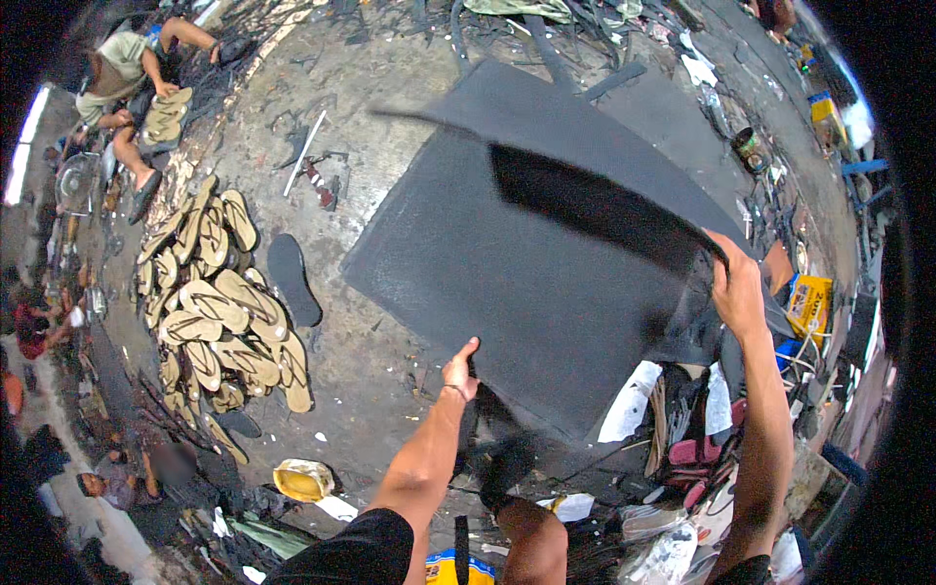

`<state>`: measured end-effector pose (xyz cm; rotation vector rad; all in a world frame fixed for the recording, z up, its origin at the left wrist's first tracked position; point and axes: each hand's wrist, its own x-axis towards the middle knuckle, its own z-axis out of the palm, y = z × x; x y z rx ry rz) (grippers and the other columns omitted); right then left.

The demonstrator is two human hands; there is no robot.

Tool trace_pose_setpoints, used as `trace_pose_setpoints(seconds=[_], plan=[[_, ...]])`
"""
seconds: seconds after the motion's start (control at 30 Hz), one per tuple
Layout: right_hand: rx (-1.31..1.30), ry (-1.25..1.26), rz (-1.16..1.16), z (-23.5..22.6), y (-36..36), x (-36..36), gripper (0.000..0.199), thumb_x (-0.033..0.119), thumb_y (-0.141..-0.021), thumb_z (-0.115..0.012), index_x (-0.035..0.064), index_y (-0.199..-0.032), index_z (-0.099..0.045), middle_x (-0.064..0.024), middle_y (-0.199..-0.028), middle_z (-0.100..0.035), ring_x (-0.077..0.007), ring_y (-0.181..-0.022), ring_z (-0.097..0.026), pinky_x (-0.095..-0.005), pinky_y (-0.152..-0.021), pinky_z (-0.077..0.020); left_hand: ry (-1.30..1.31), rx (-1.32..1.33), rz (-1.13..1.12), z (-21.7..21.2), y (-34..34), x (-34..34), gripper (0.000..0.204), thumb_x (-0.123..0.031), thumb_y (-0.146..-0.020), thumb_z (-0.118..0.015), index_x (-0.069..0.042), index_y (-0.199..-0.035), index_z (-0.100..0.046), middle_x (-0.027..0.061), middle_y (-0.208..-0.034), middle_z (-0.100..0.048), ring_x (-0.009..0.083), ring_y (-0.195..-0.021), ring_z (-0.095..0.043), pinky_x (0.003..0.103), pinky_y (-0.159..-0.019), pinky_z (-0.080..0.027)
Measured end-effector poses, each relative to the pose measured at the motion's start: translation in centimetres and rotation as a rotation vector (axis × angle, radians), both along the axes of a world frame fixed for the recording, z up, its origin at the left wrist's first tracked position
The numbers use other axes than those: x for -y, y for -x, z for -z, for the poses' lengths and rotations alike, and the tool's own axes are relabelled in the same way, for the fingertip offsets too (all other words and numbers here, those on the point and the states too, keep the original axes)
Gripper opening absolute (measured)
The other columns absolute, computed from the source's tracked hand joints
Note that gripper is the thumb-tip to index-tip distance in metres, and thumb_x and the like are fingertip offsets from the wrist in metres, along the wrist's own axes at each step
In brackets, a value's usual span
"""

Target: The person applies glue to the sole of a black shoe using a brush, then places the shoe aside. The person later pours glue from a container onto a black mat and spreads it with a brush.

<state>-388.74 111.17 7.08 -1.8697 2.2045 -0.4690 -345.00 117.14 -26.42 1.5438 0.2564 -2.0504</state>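
A large dark grey rubber sheet (507, 283) lies on the dirty concrete floor, and a second sheet (585, 136) is lifted and tilted above it, blurred from motion. My left hand (461, 370) touches the near edge of the lower sheet with its fingers closed on that edge. My right hand (738, 288) grips the near right corner of the raised sheet. My bent knee (531, 531) shows at the bottom.
A heap of tan sandal soles (210, 302) lies on the left, with one black sole (291, 278) beside it. A seated person (127, 78) handles soles at the top left. Scraps, paper and boxes (809, 302) crowd the right side. A yellow object (302, 480) sits near my left arm.
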Motion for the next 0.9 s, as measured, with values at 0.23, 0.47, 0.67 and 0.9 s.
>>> trace_pose_setpoints(seconds=[0.23,0.47,0.67,0.9], plan=[[-0.013,-0.15,0.08,0.1,-4.2,2.8,0.035,0.011,-0.093,-0.048,0.0024,-0.123,-0.062,-0.0241,-0.117,-0.066,-0.042,-0.107,-0.063,-0.0468,-0.094,-0.0503,0.117,0.134,0.221,-6.8,0.8,2.6,0.09,-0.034,-0.078,-0.085,0.012,-0.14,-0.037,0.0227,-0.138,-0.05,0.034,-0.128,-0.05,0.049,-0.107,-0.041],[-0.003,-0.402,-0.119,-6.9,-9.9,4.5,0.046,0.003,-0.082,-0.049,0.008,-0.126,-0.063,-0.018,-0.121,-0.066,-0.0379,-0.105,-0.065,-0.0472,-0.092,-0.0536,0.379,0.418,0.224,-21.4,0.1,0.6,0.043,-0.02,-0.085,-0.079,0.008,-0.114,-0.064,0.0112,-0.122,-0.063,0.021,-0.105,-0.059,0.038,-0.092,-0.049],[0.136,-0.367,0.018,-11.5,-11.1,2.9,0.046,0.002,-0.081,-0.052,0.0091,-0.125,-0.062,-0.0234,-0.104,-0.069,-0.0432,-0.096,-0.067,-0.0534,-0.085,-0.0538,0.368,0.455,0.173,-31.4,-8.0,-6.6,0.044,-0.016,-0.084,-0.078,0.0,-0.117,-0.054,0.0064,-0.107,-0.064,0.0192,-0.085,-0.062,0.04,-0.074,-0.054],[-0.257,-0.178,0.054,-9.8,-7.7,7.6,0.045,0.002,-0.082,-0.054,0.006,-0.126,-0.056,-0.0191,-0.09,-0.07,-0.0399,-0.086,-0.069,-0.0495,-0.082,-0.0546,-0.008,0.603,0.254,-28.3,-10.8,-6.6,0.052,-0.023,-0.083,-0.08,0.001,-0.116,-0.048,0.0146,-0.106,-0.064,0.0286,-0.085,-0.066,0.048,-0.069,-0.055]])
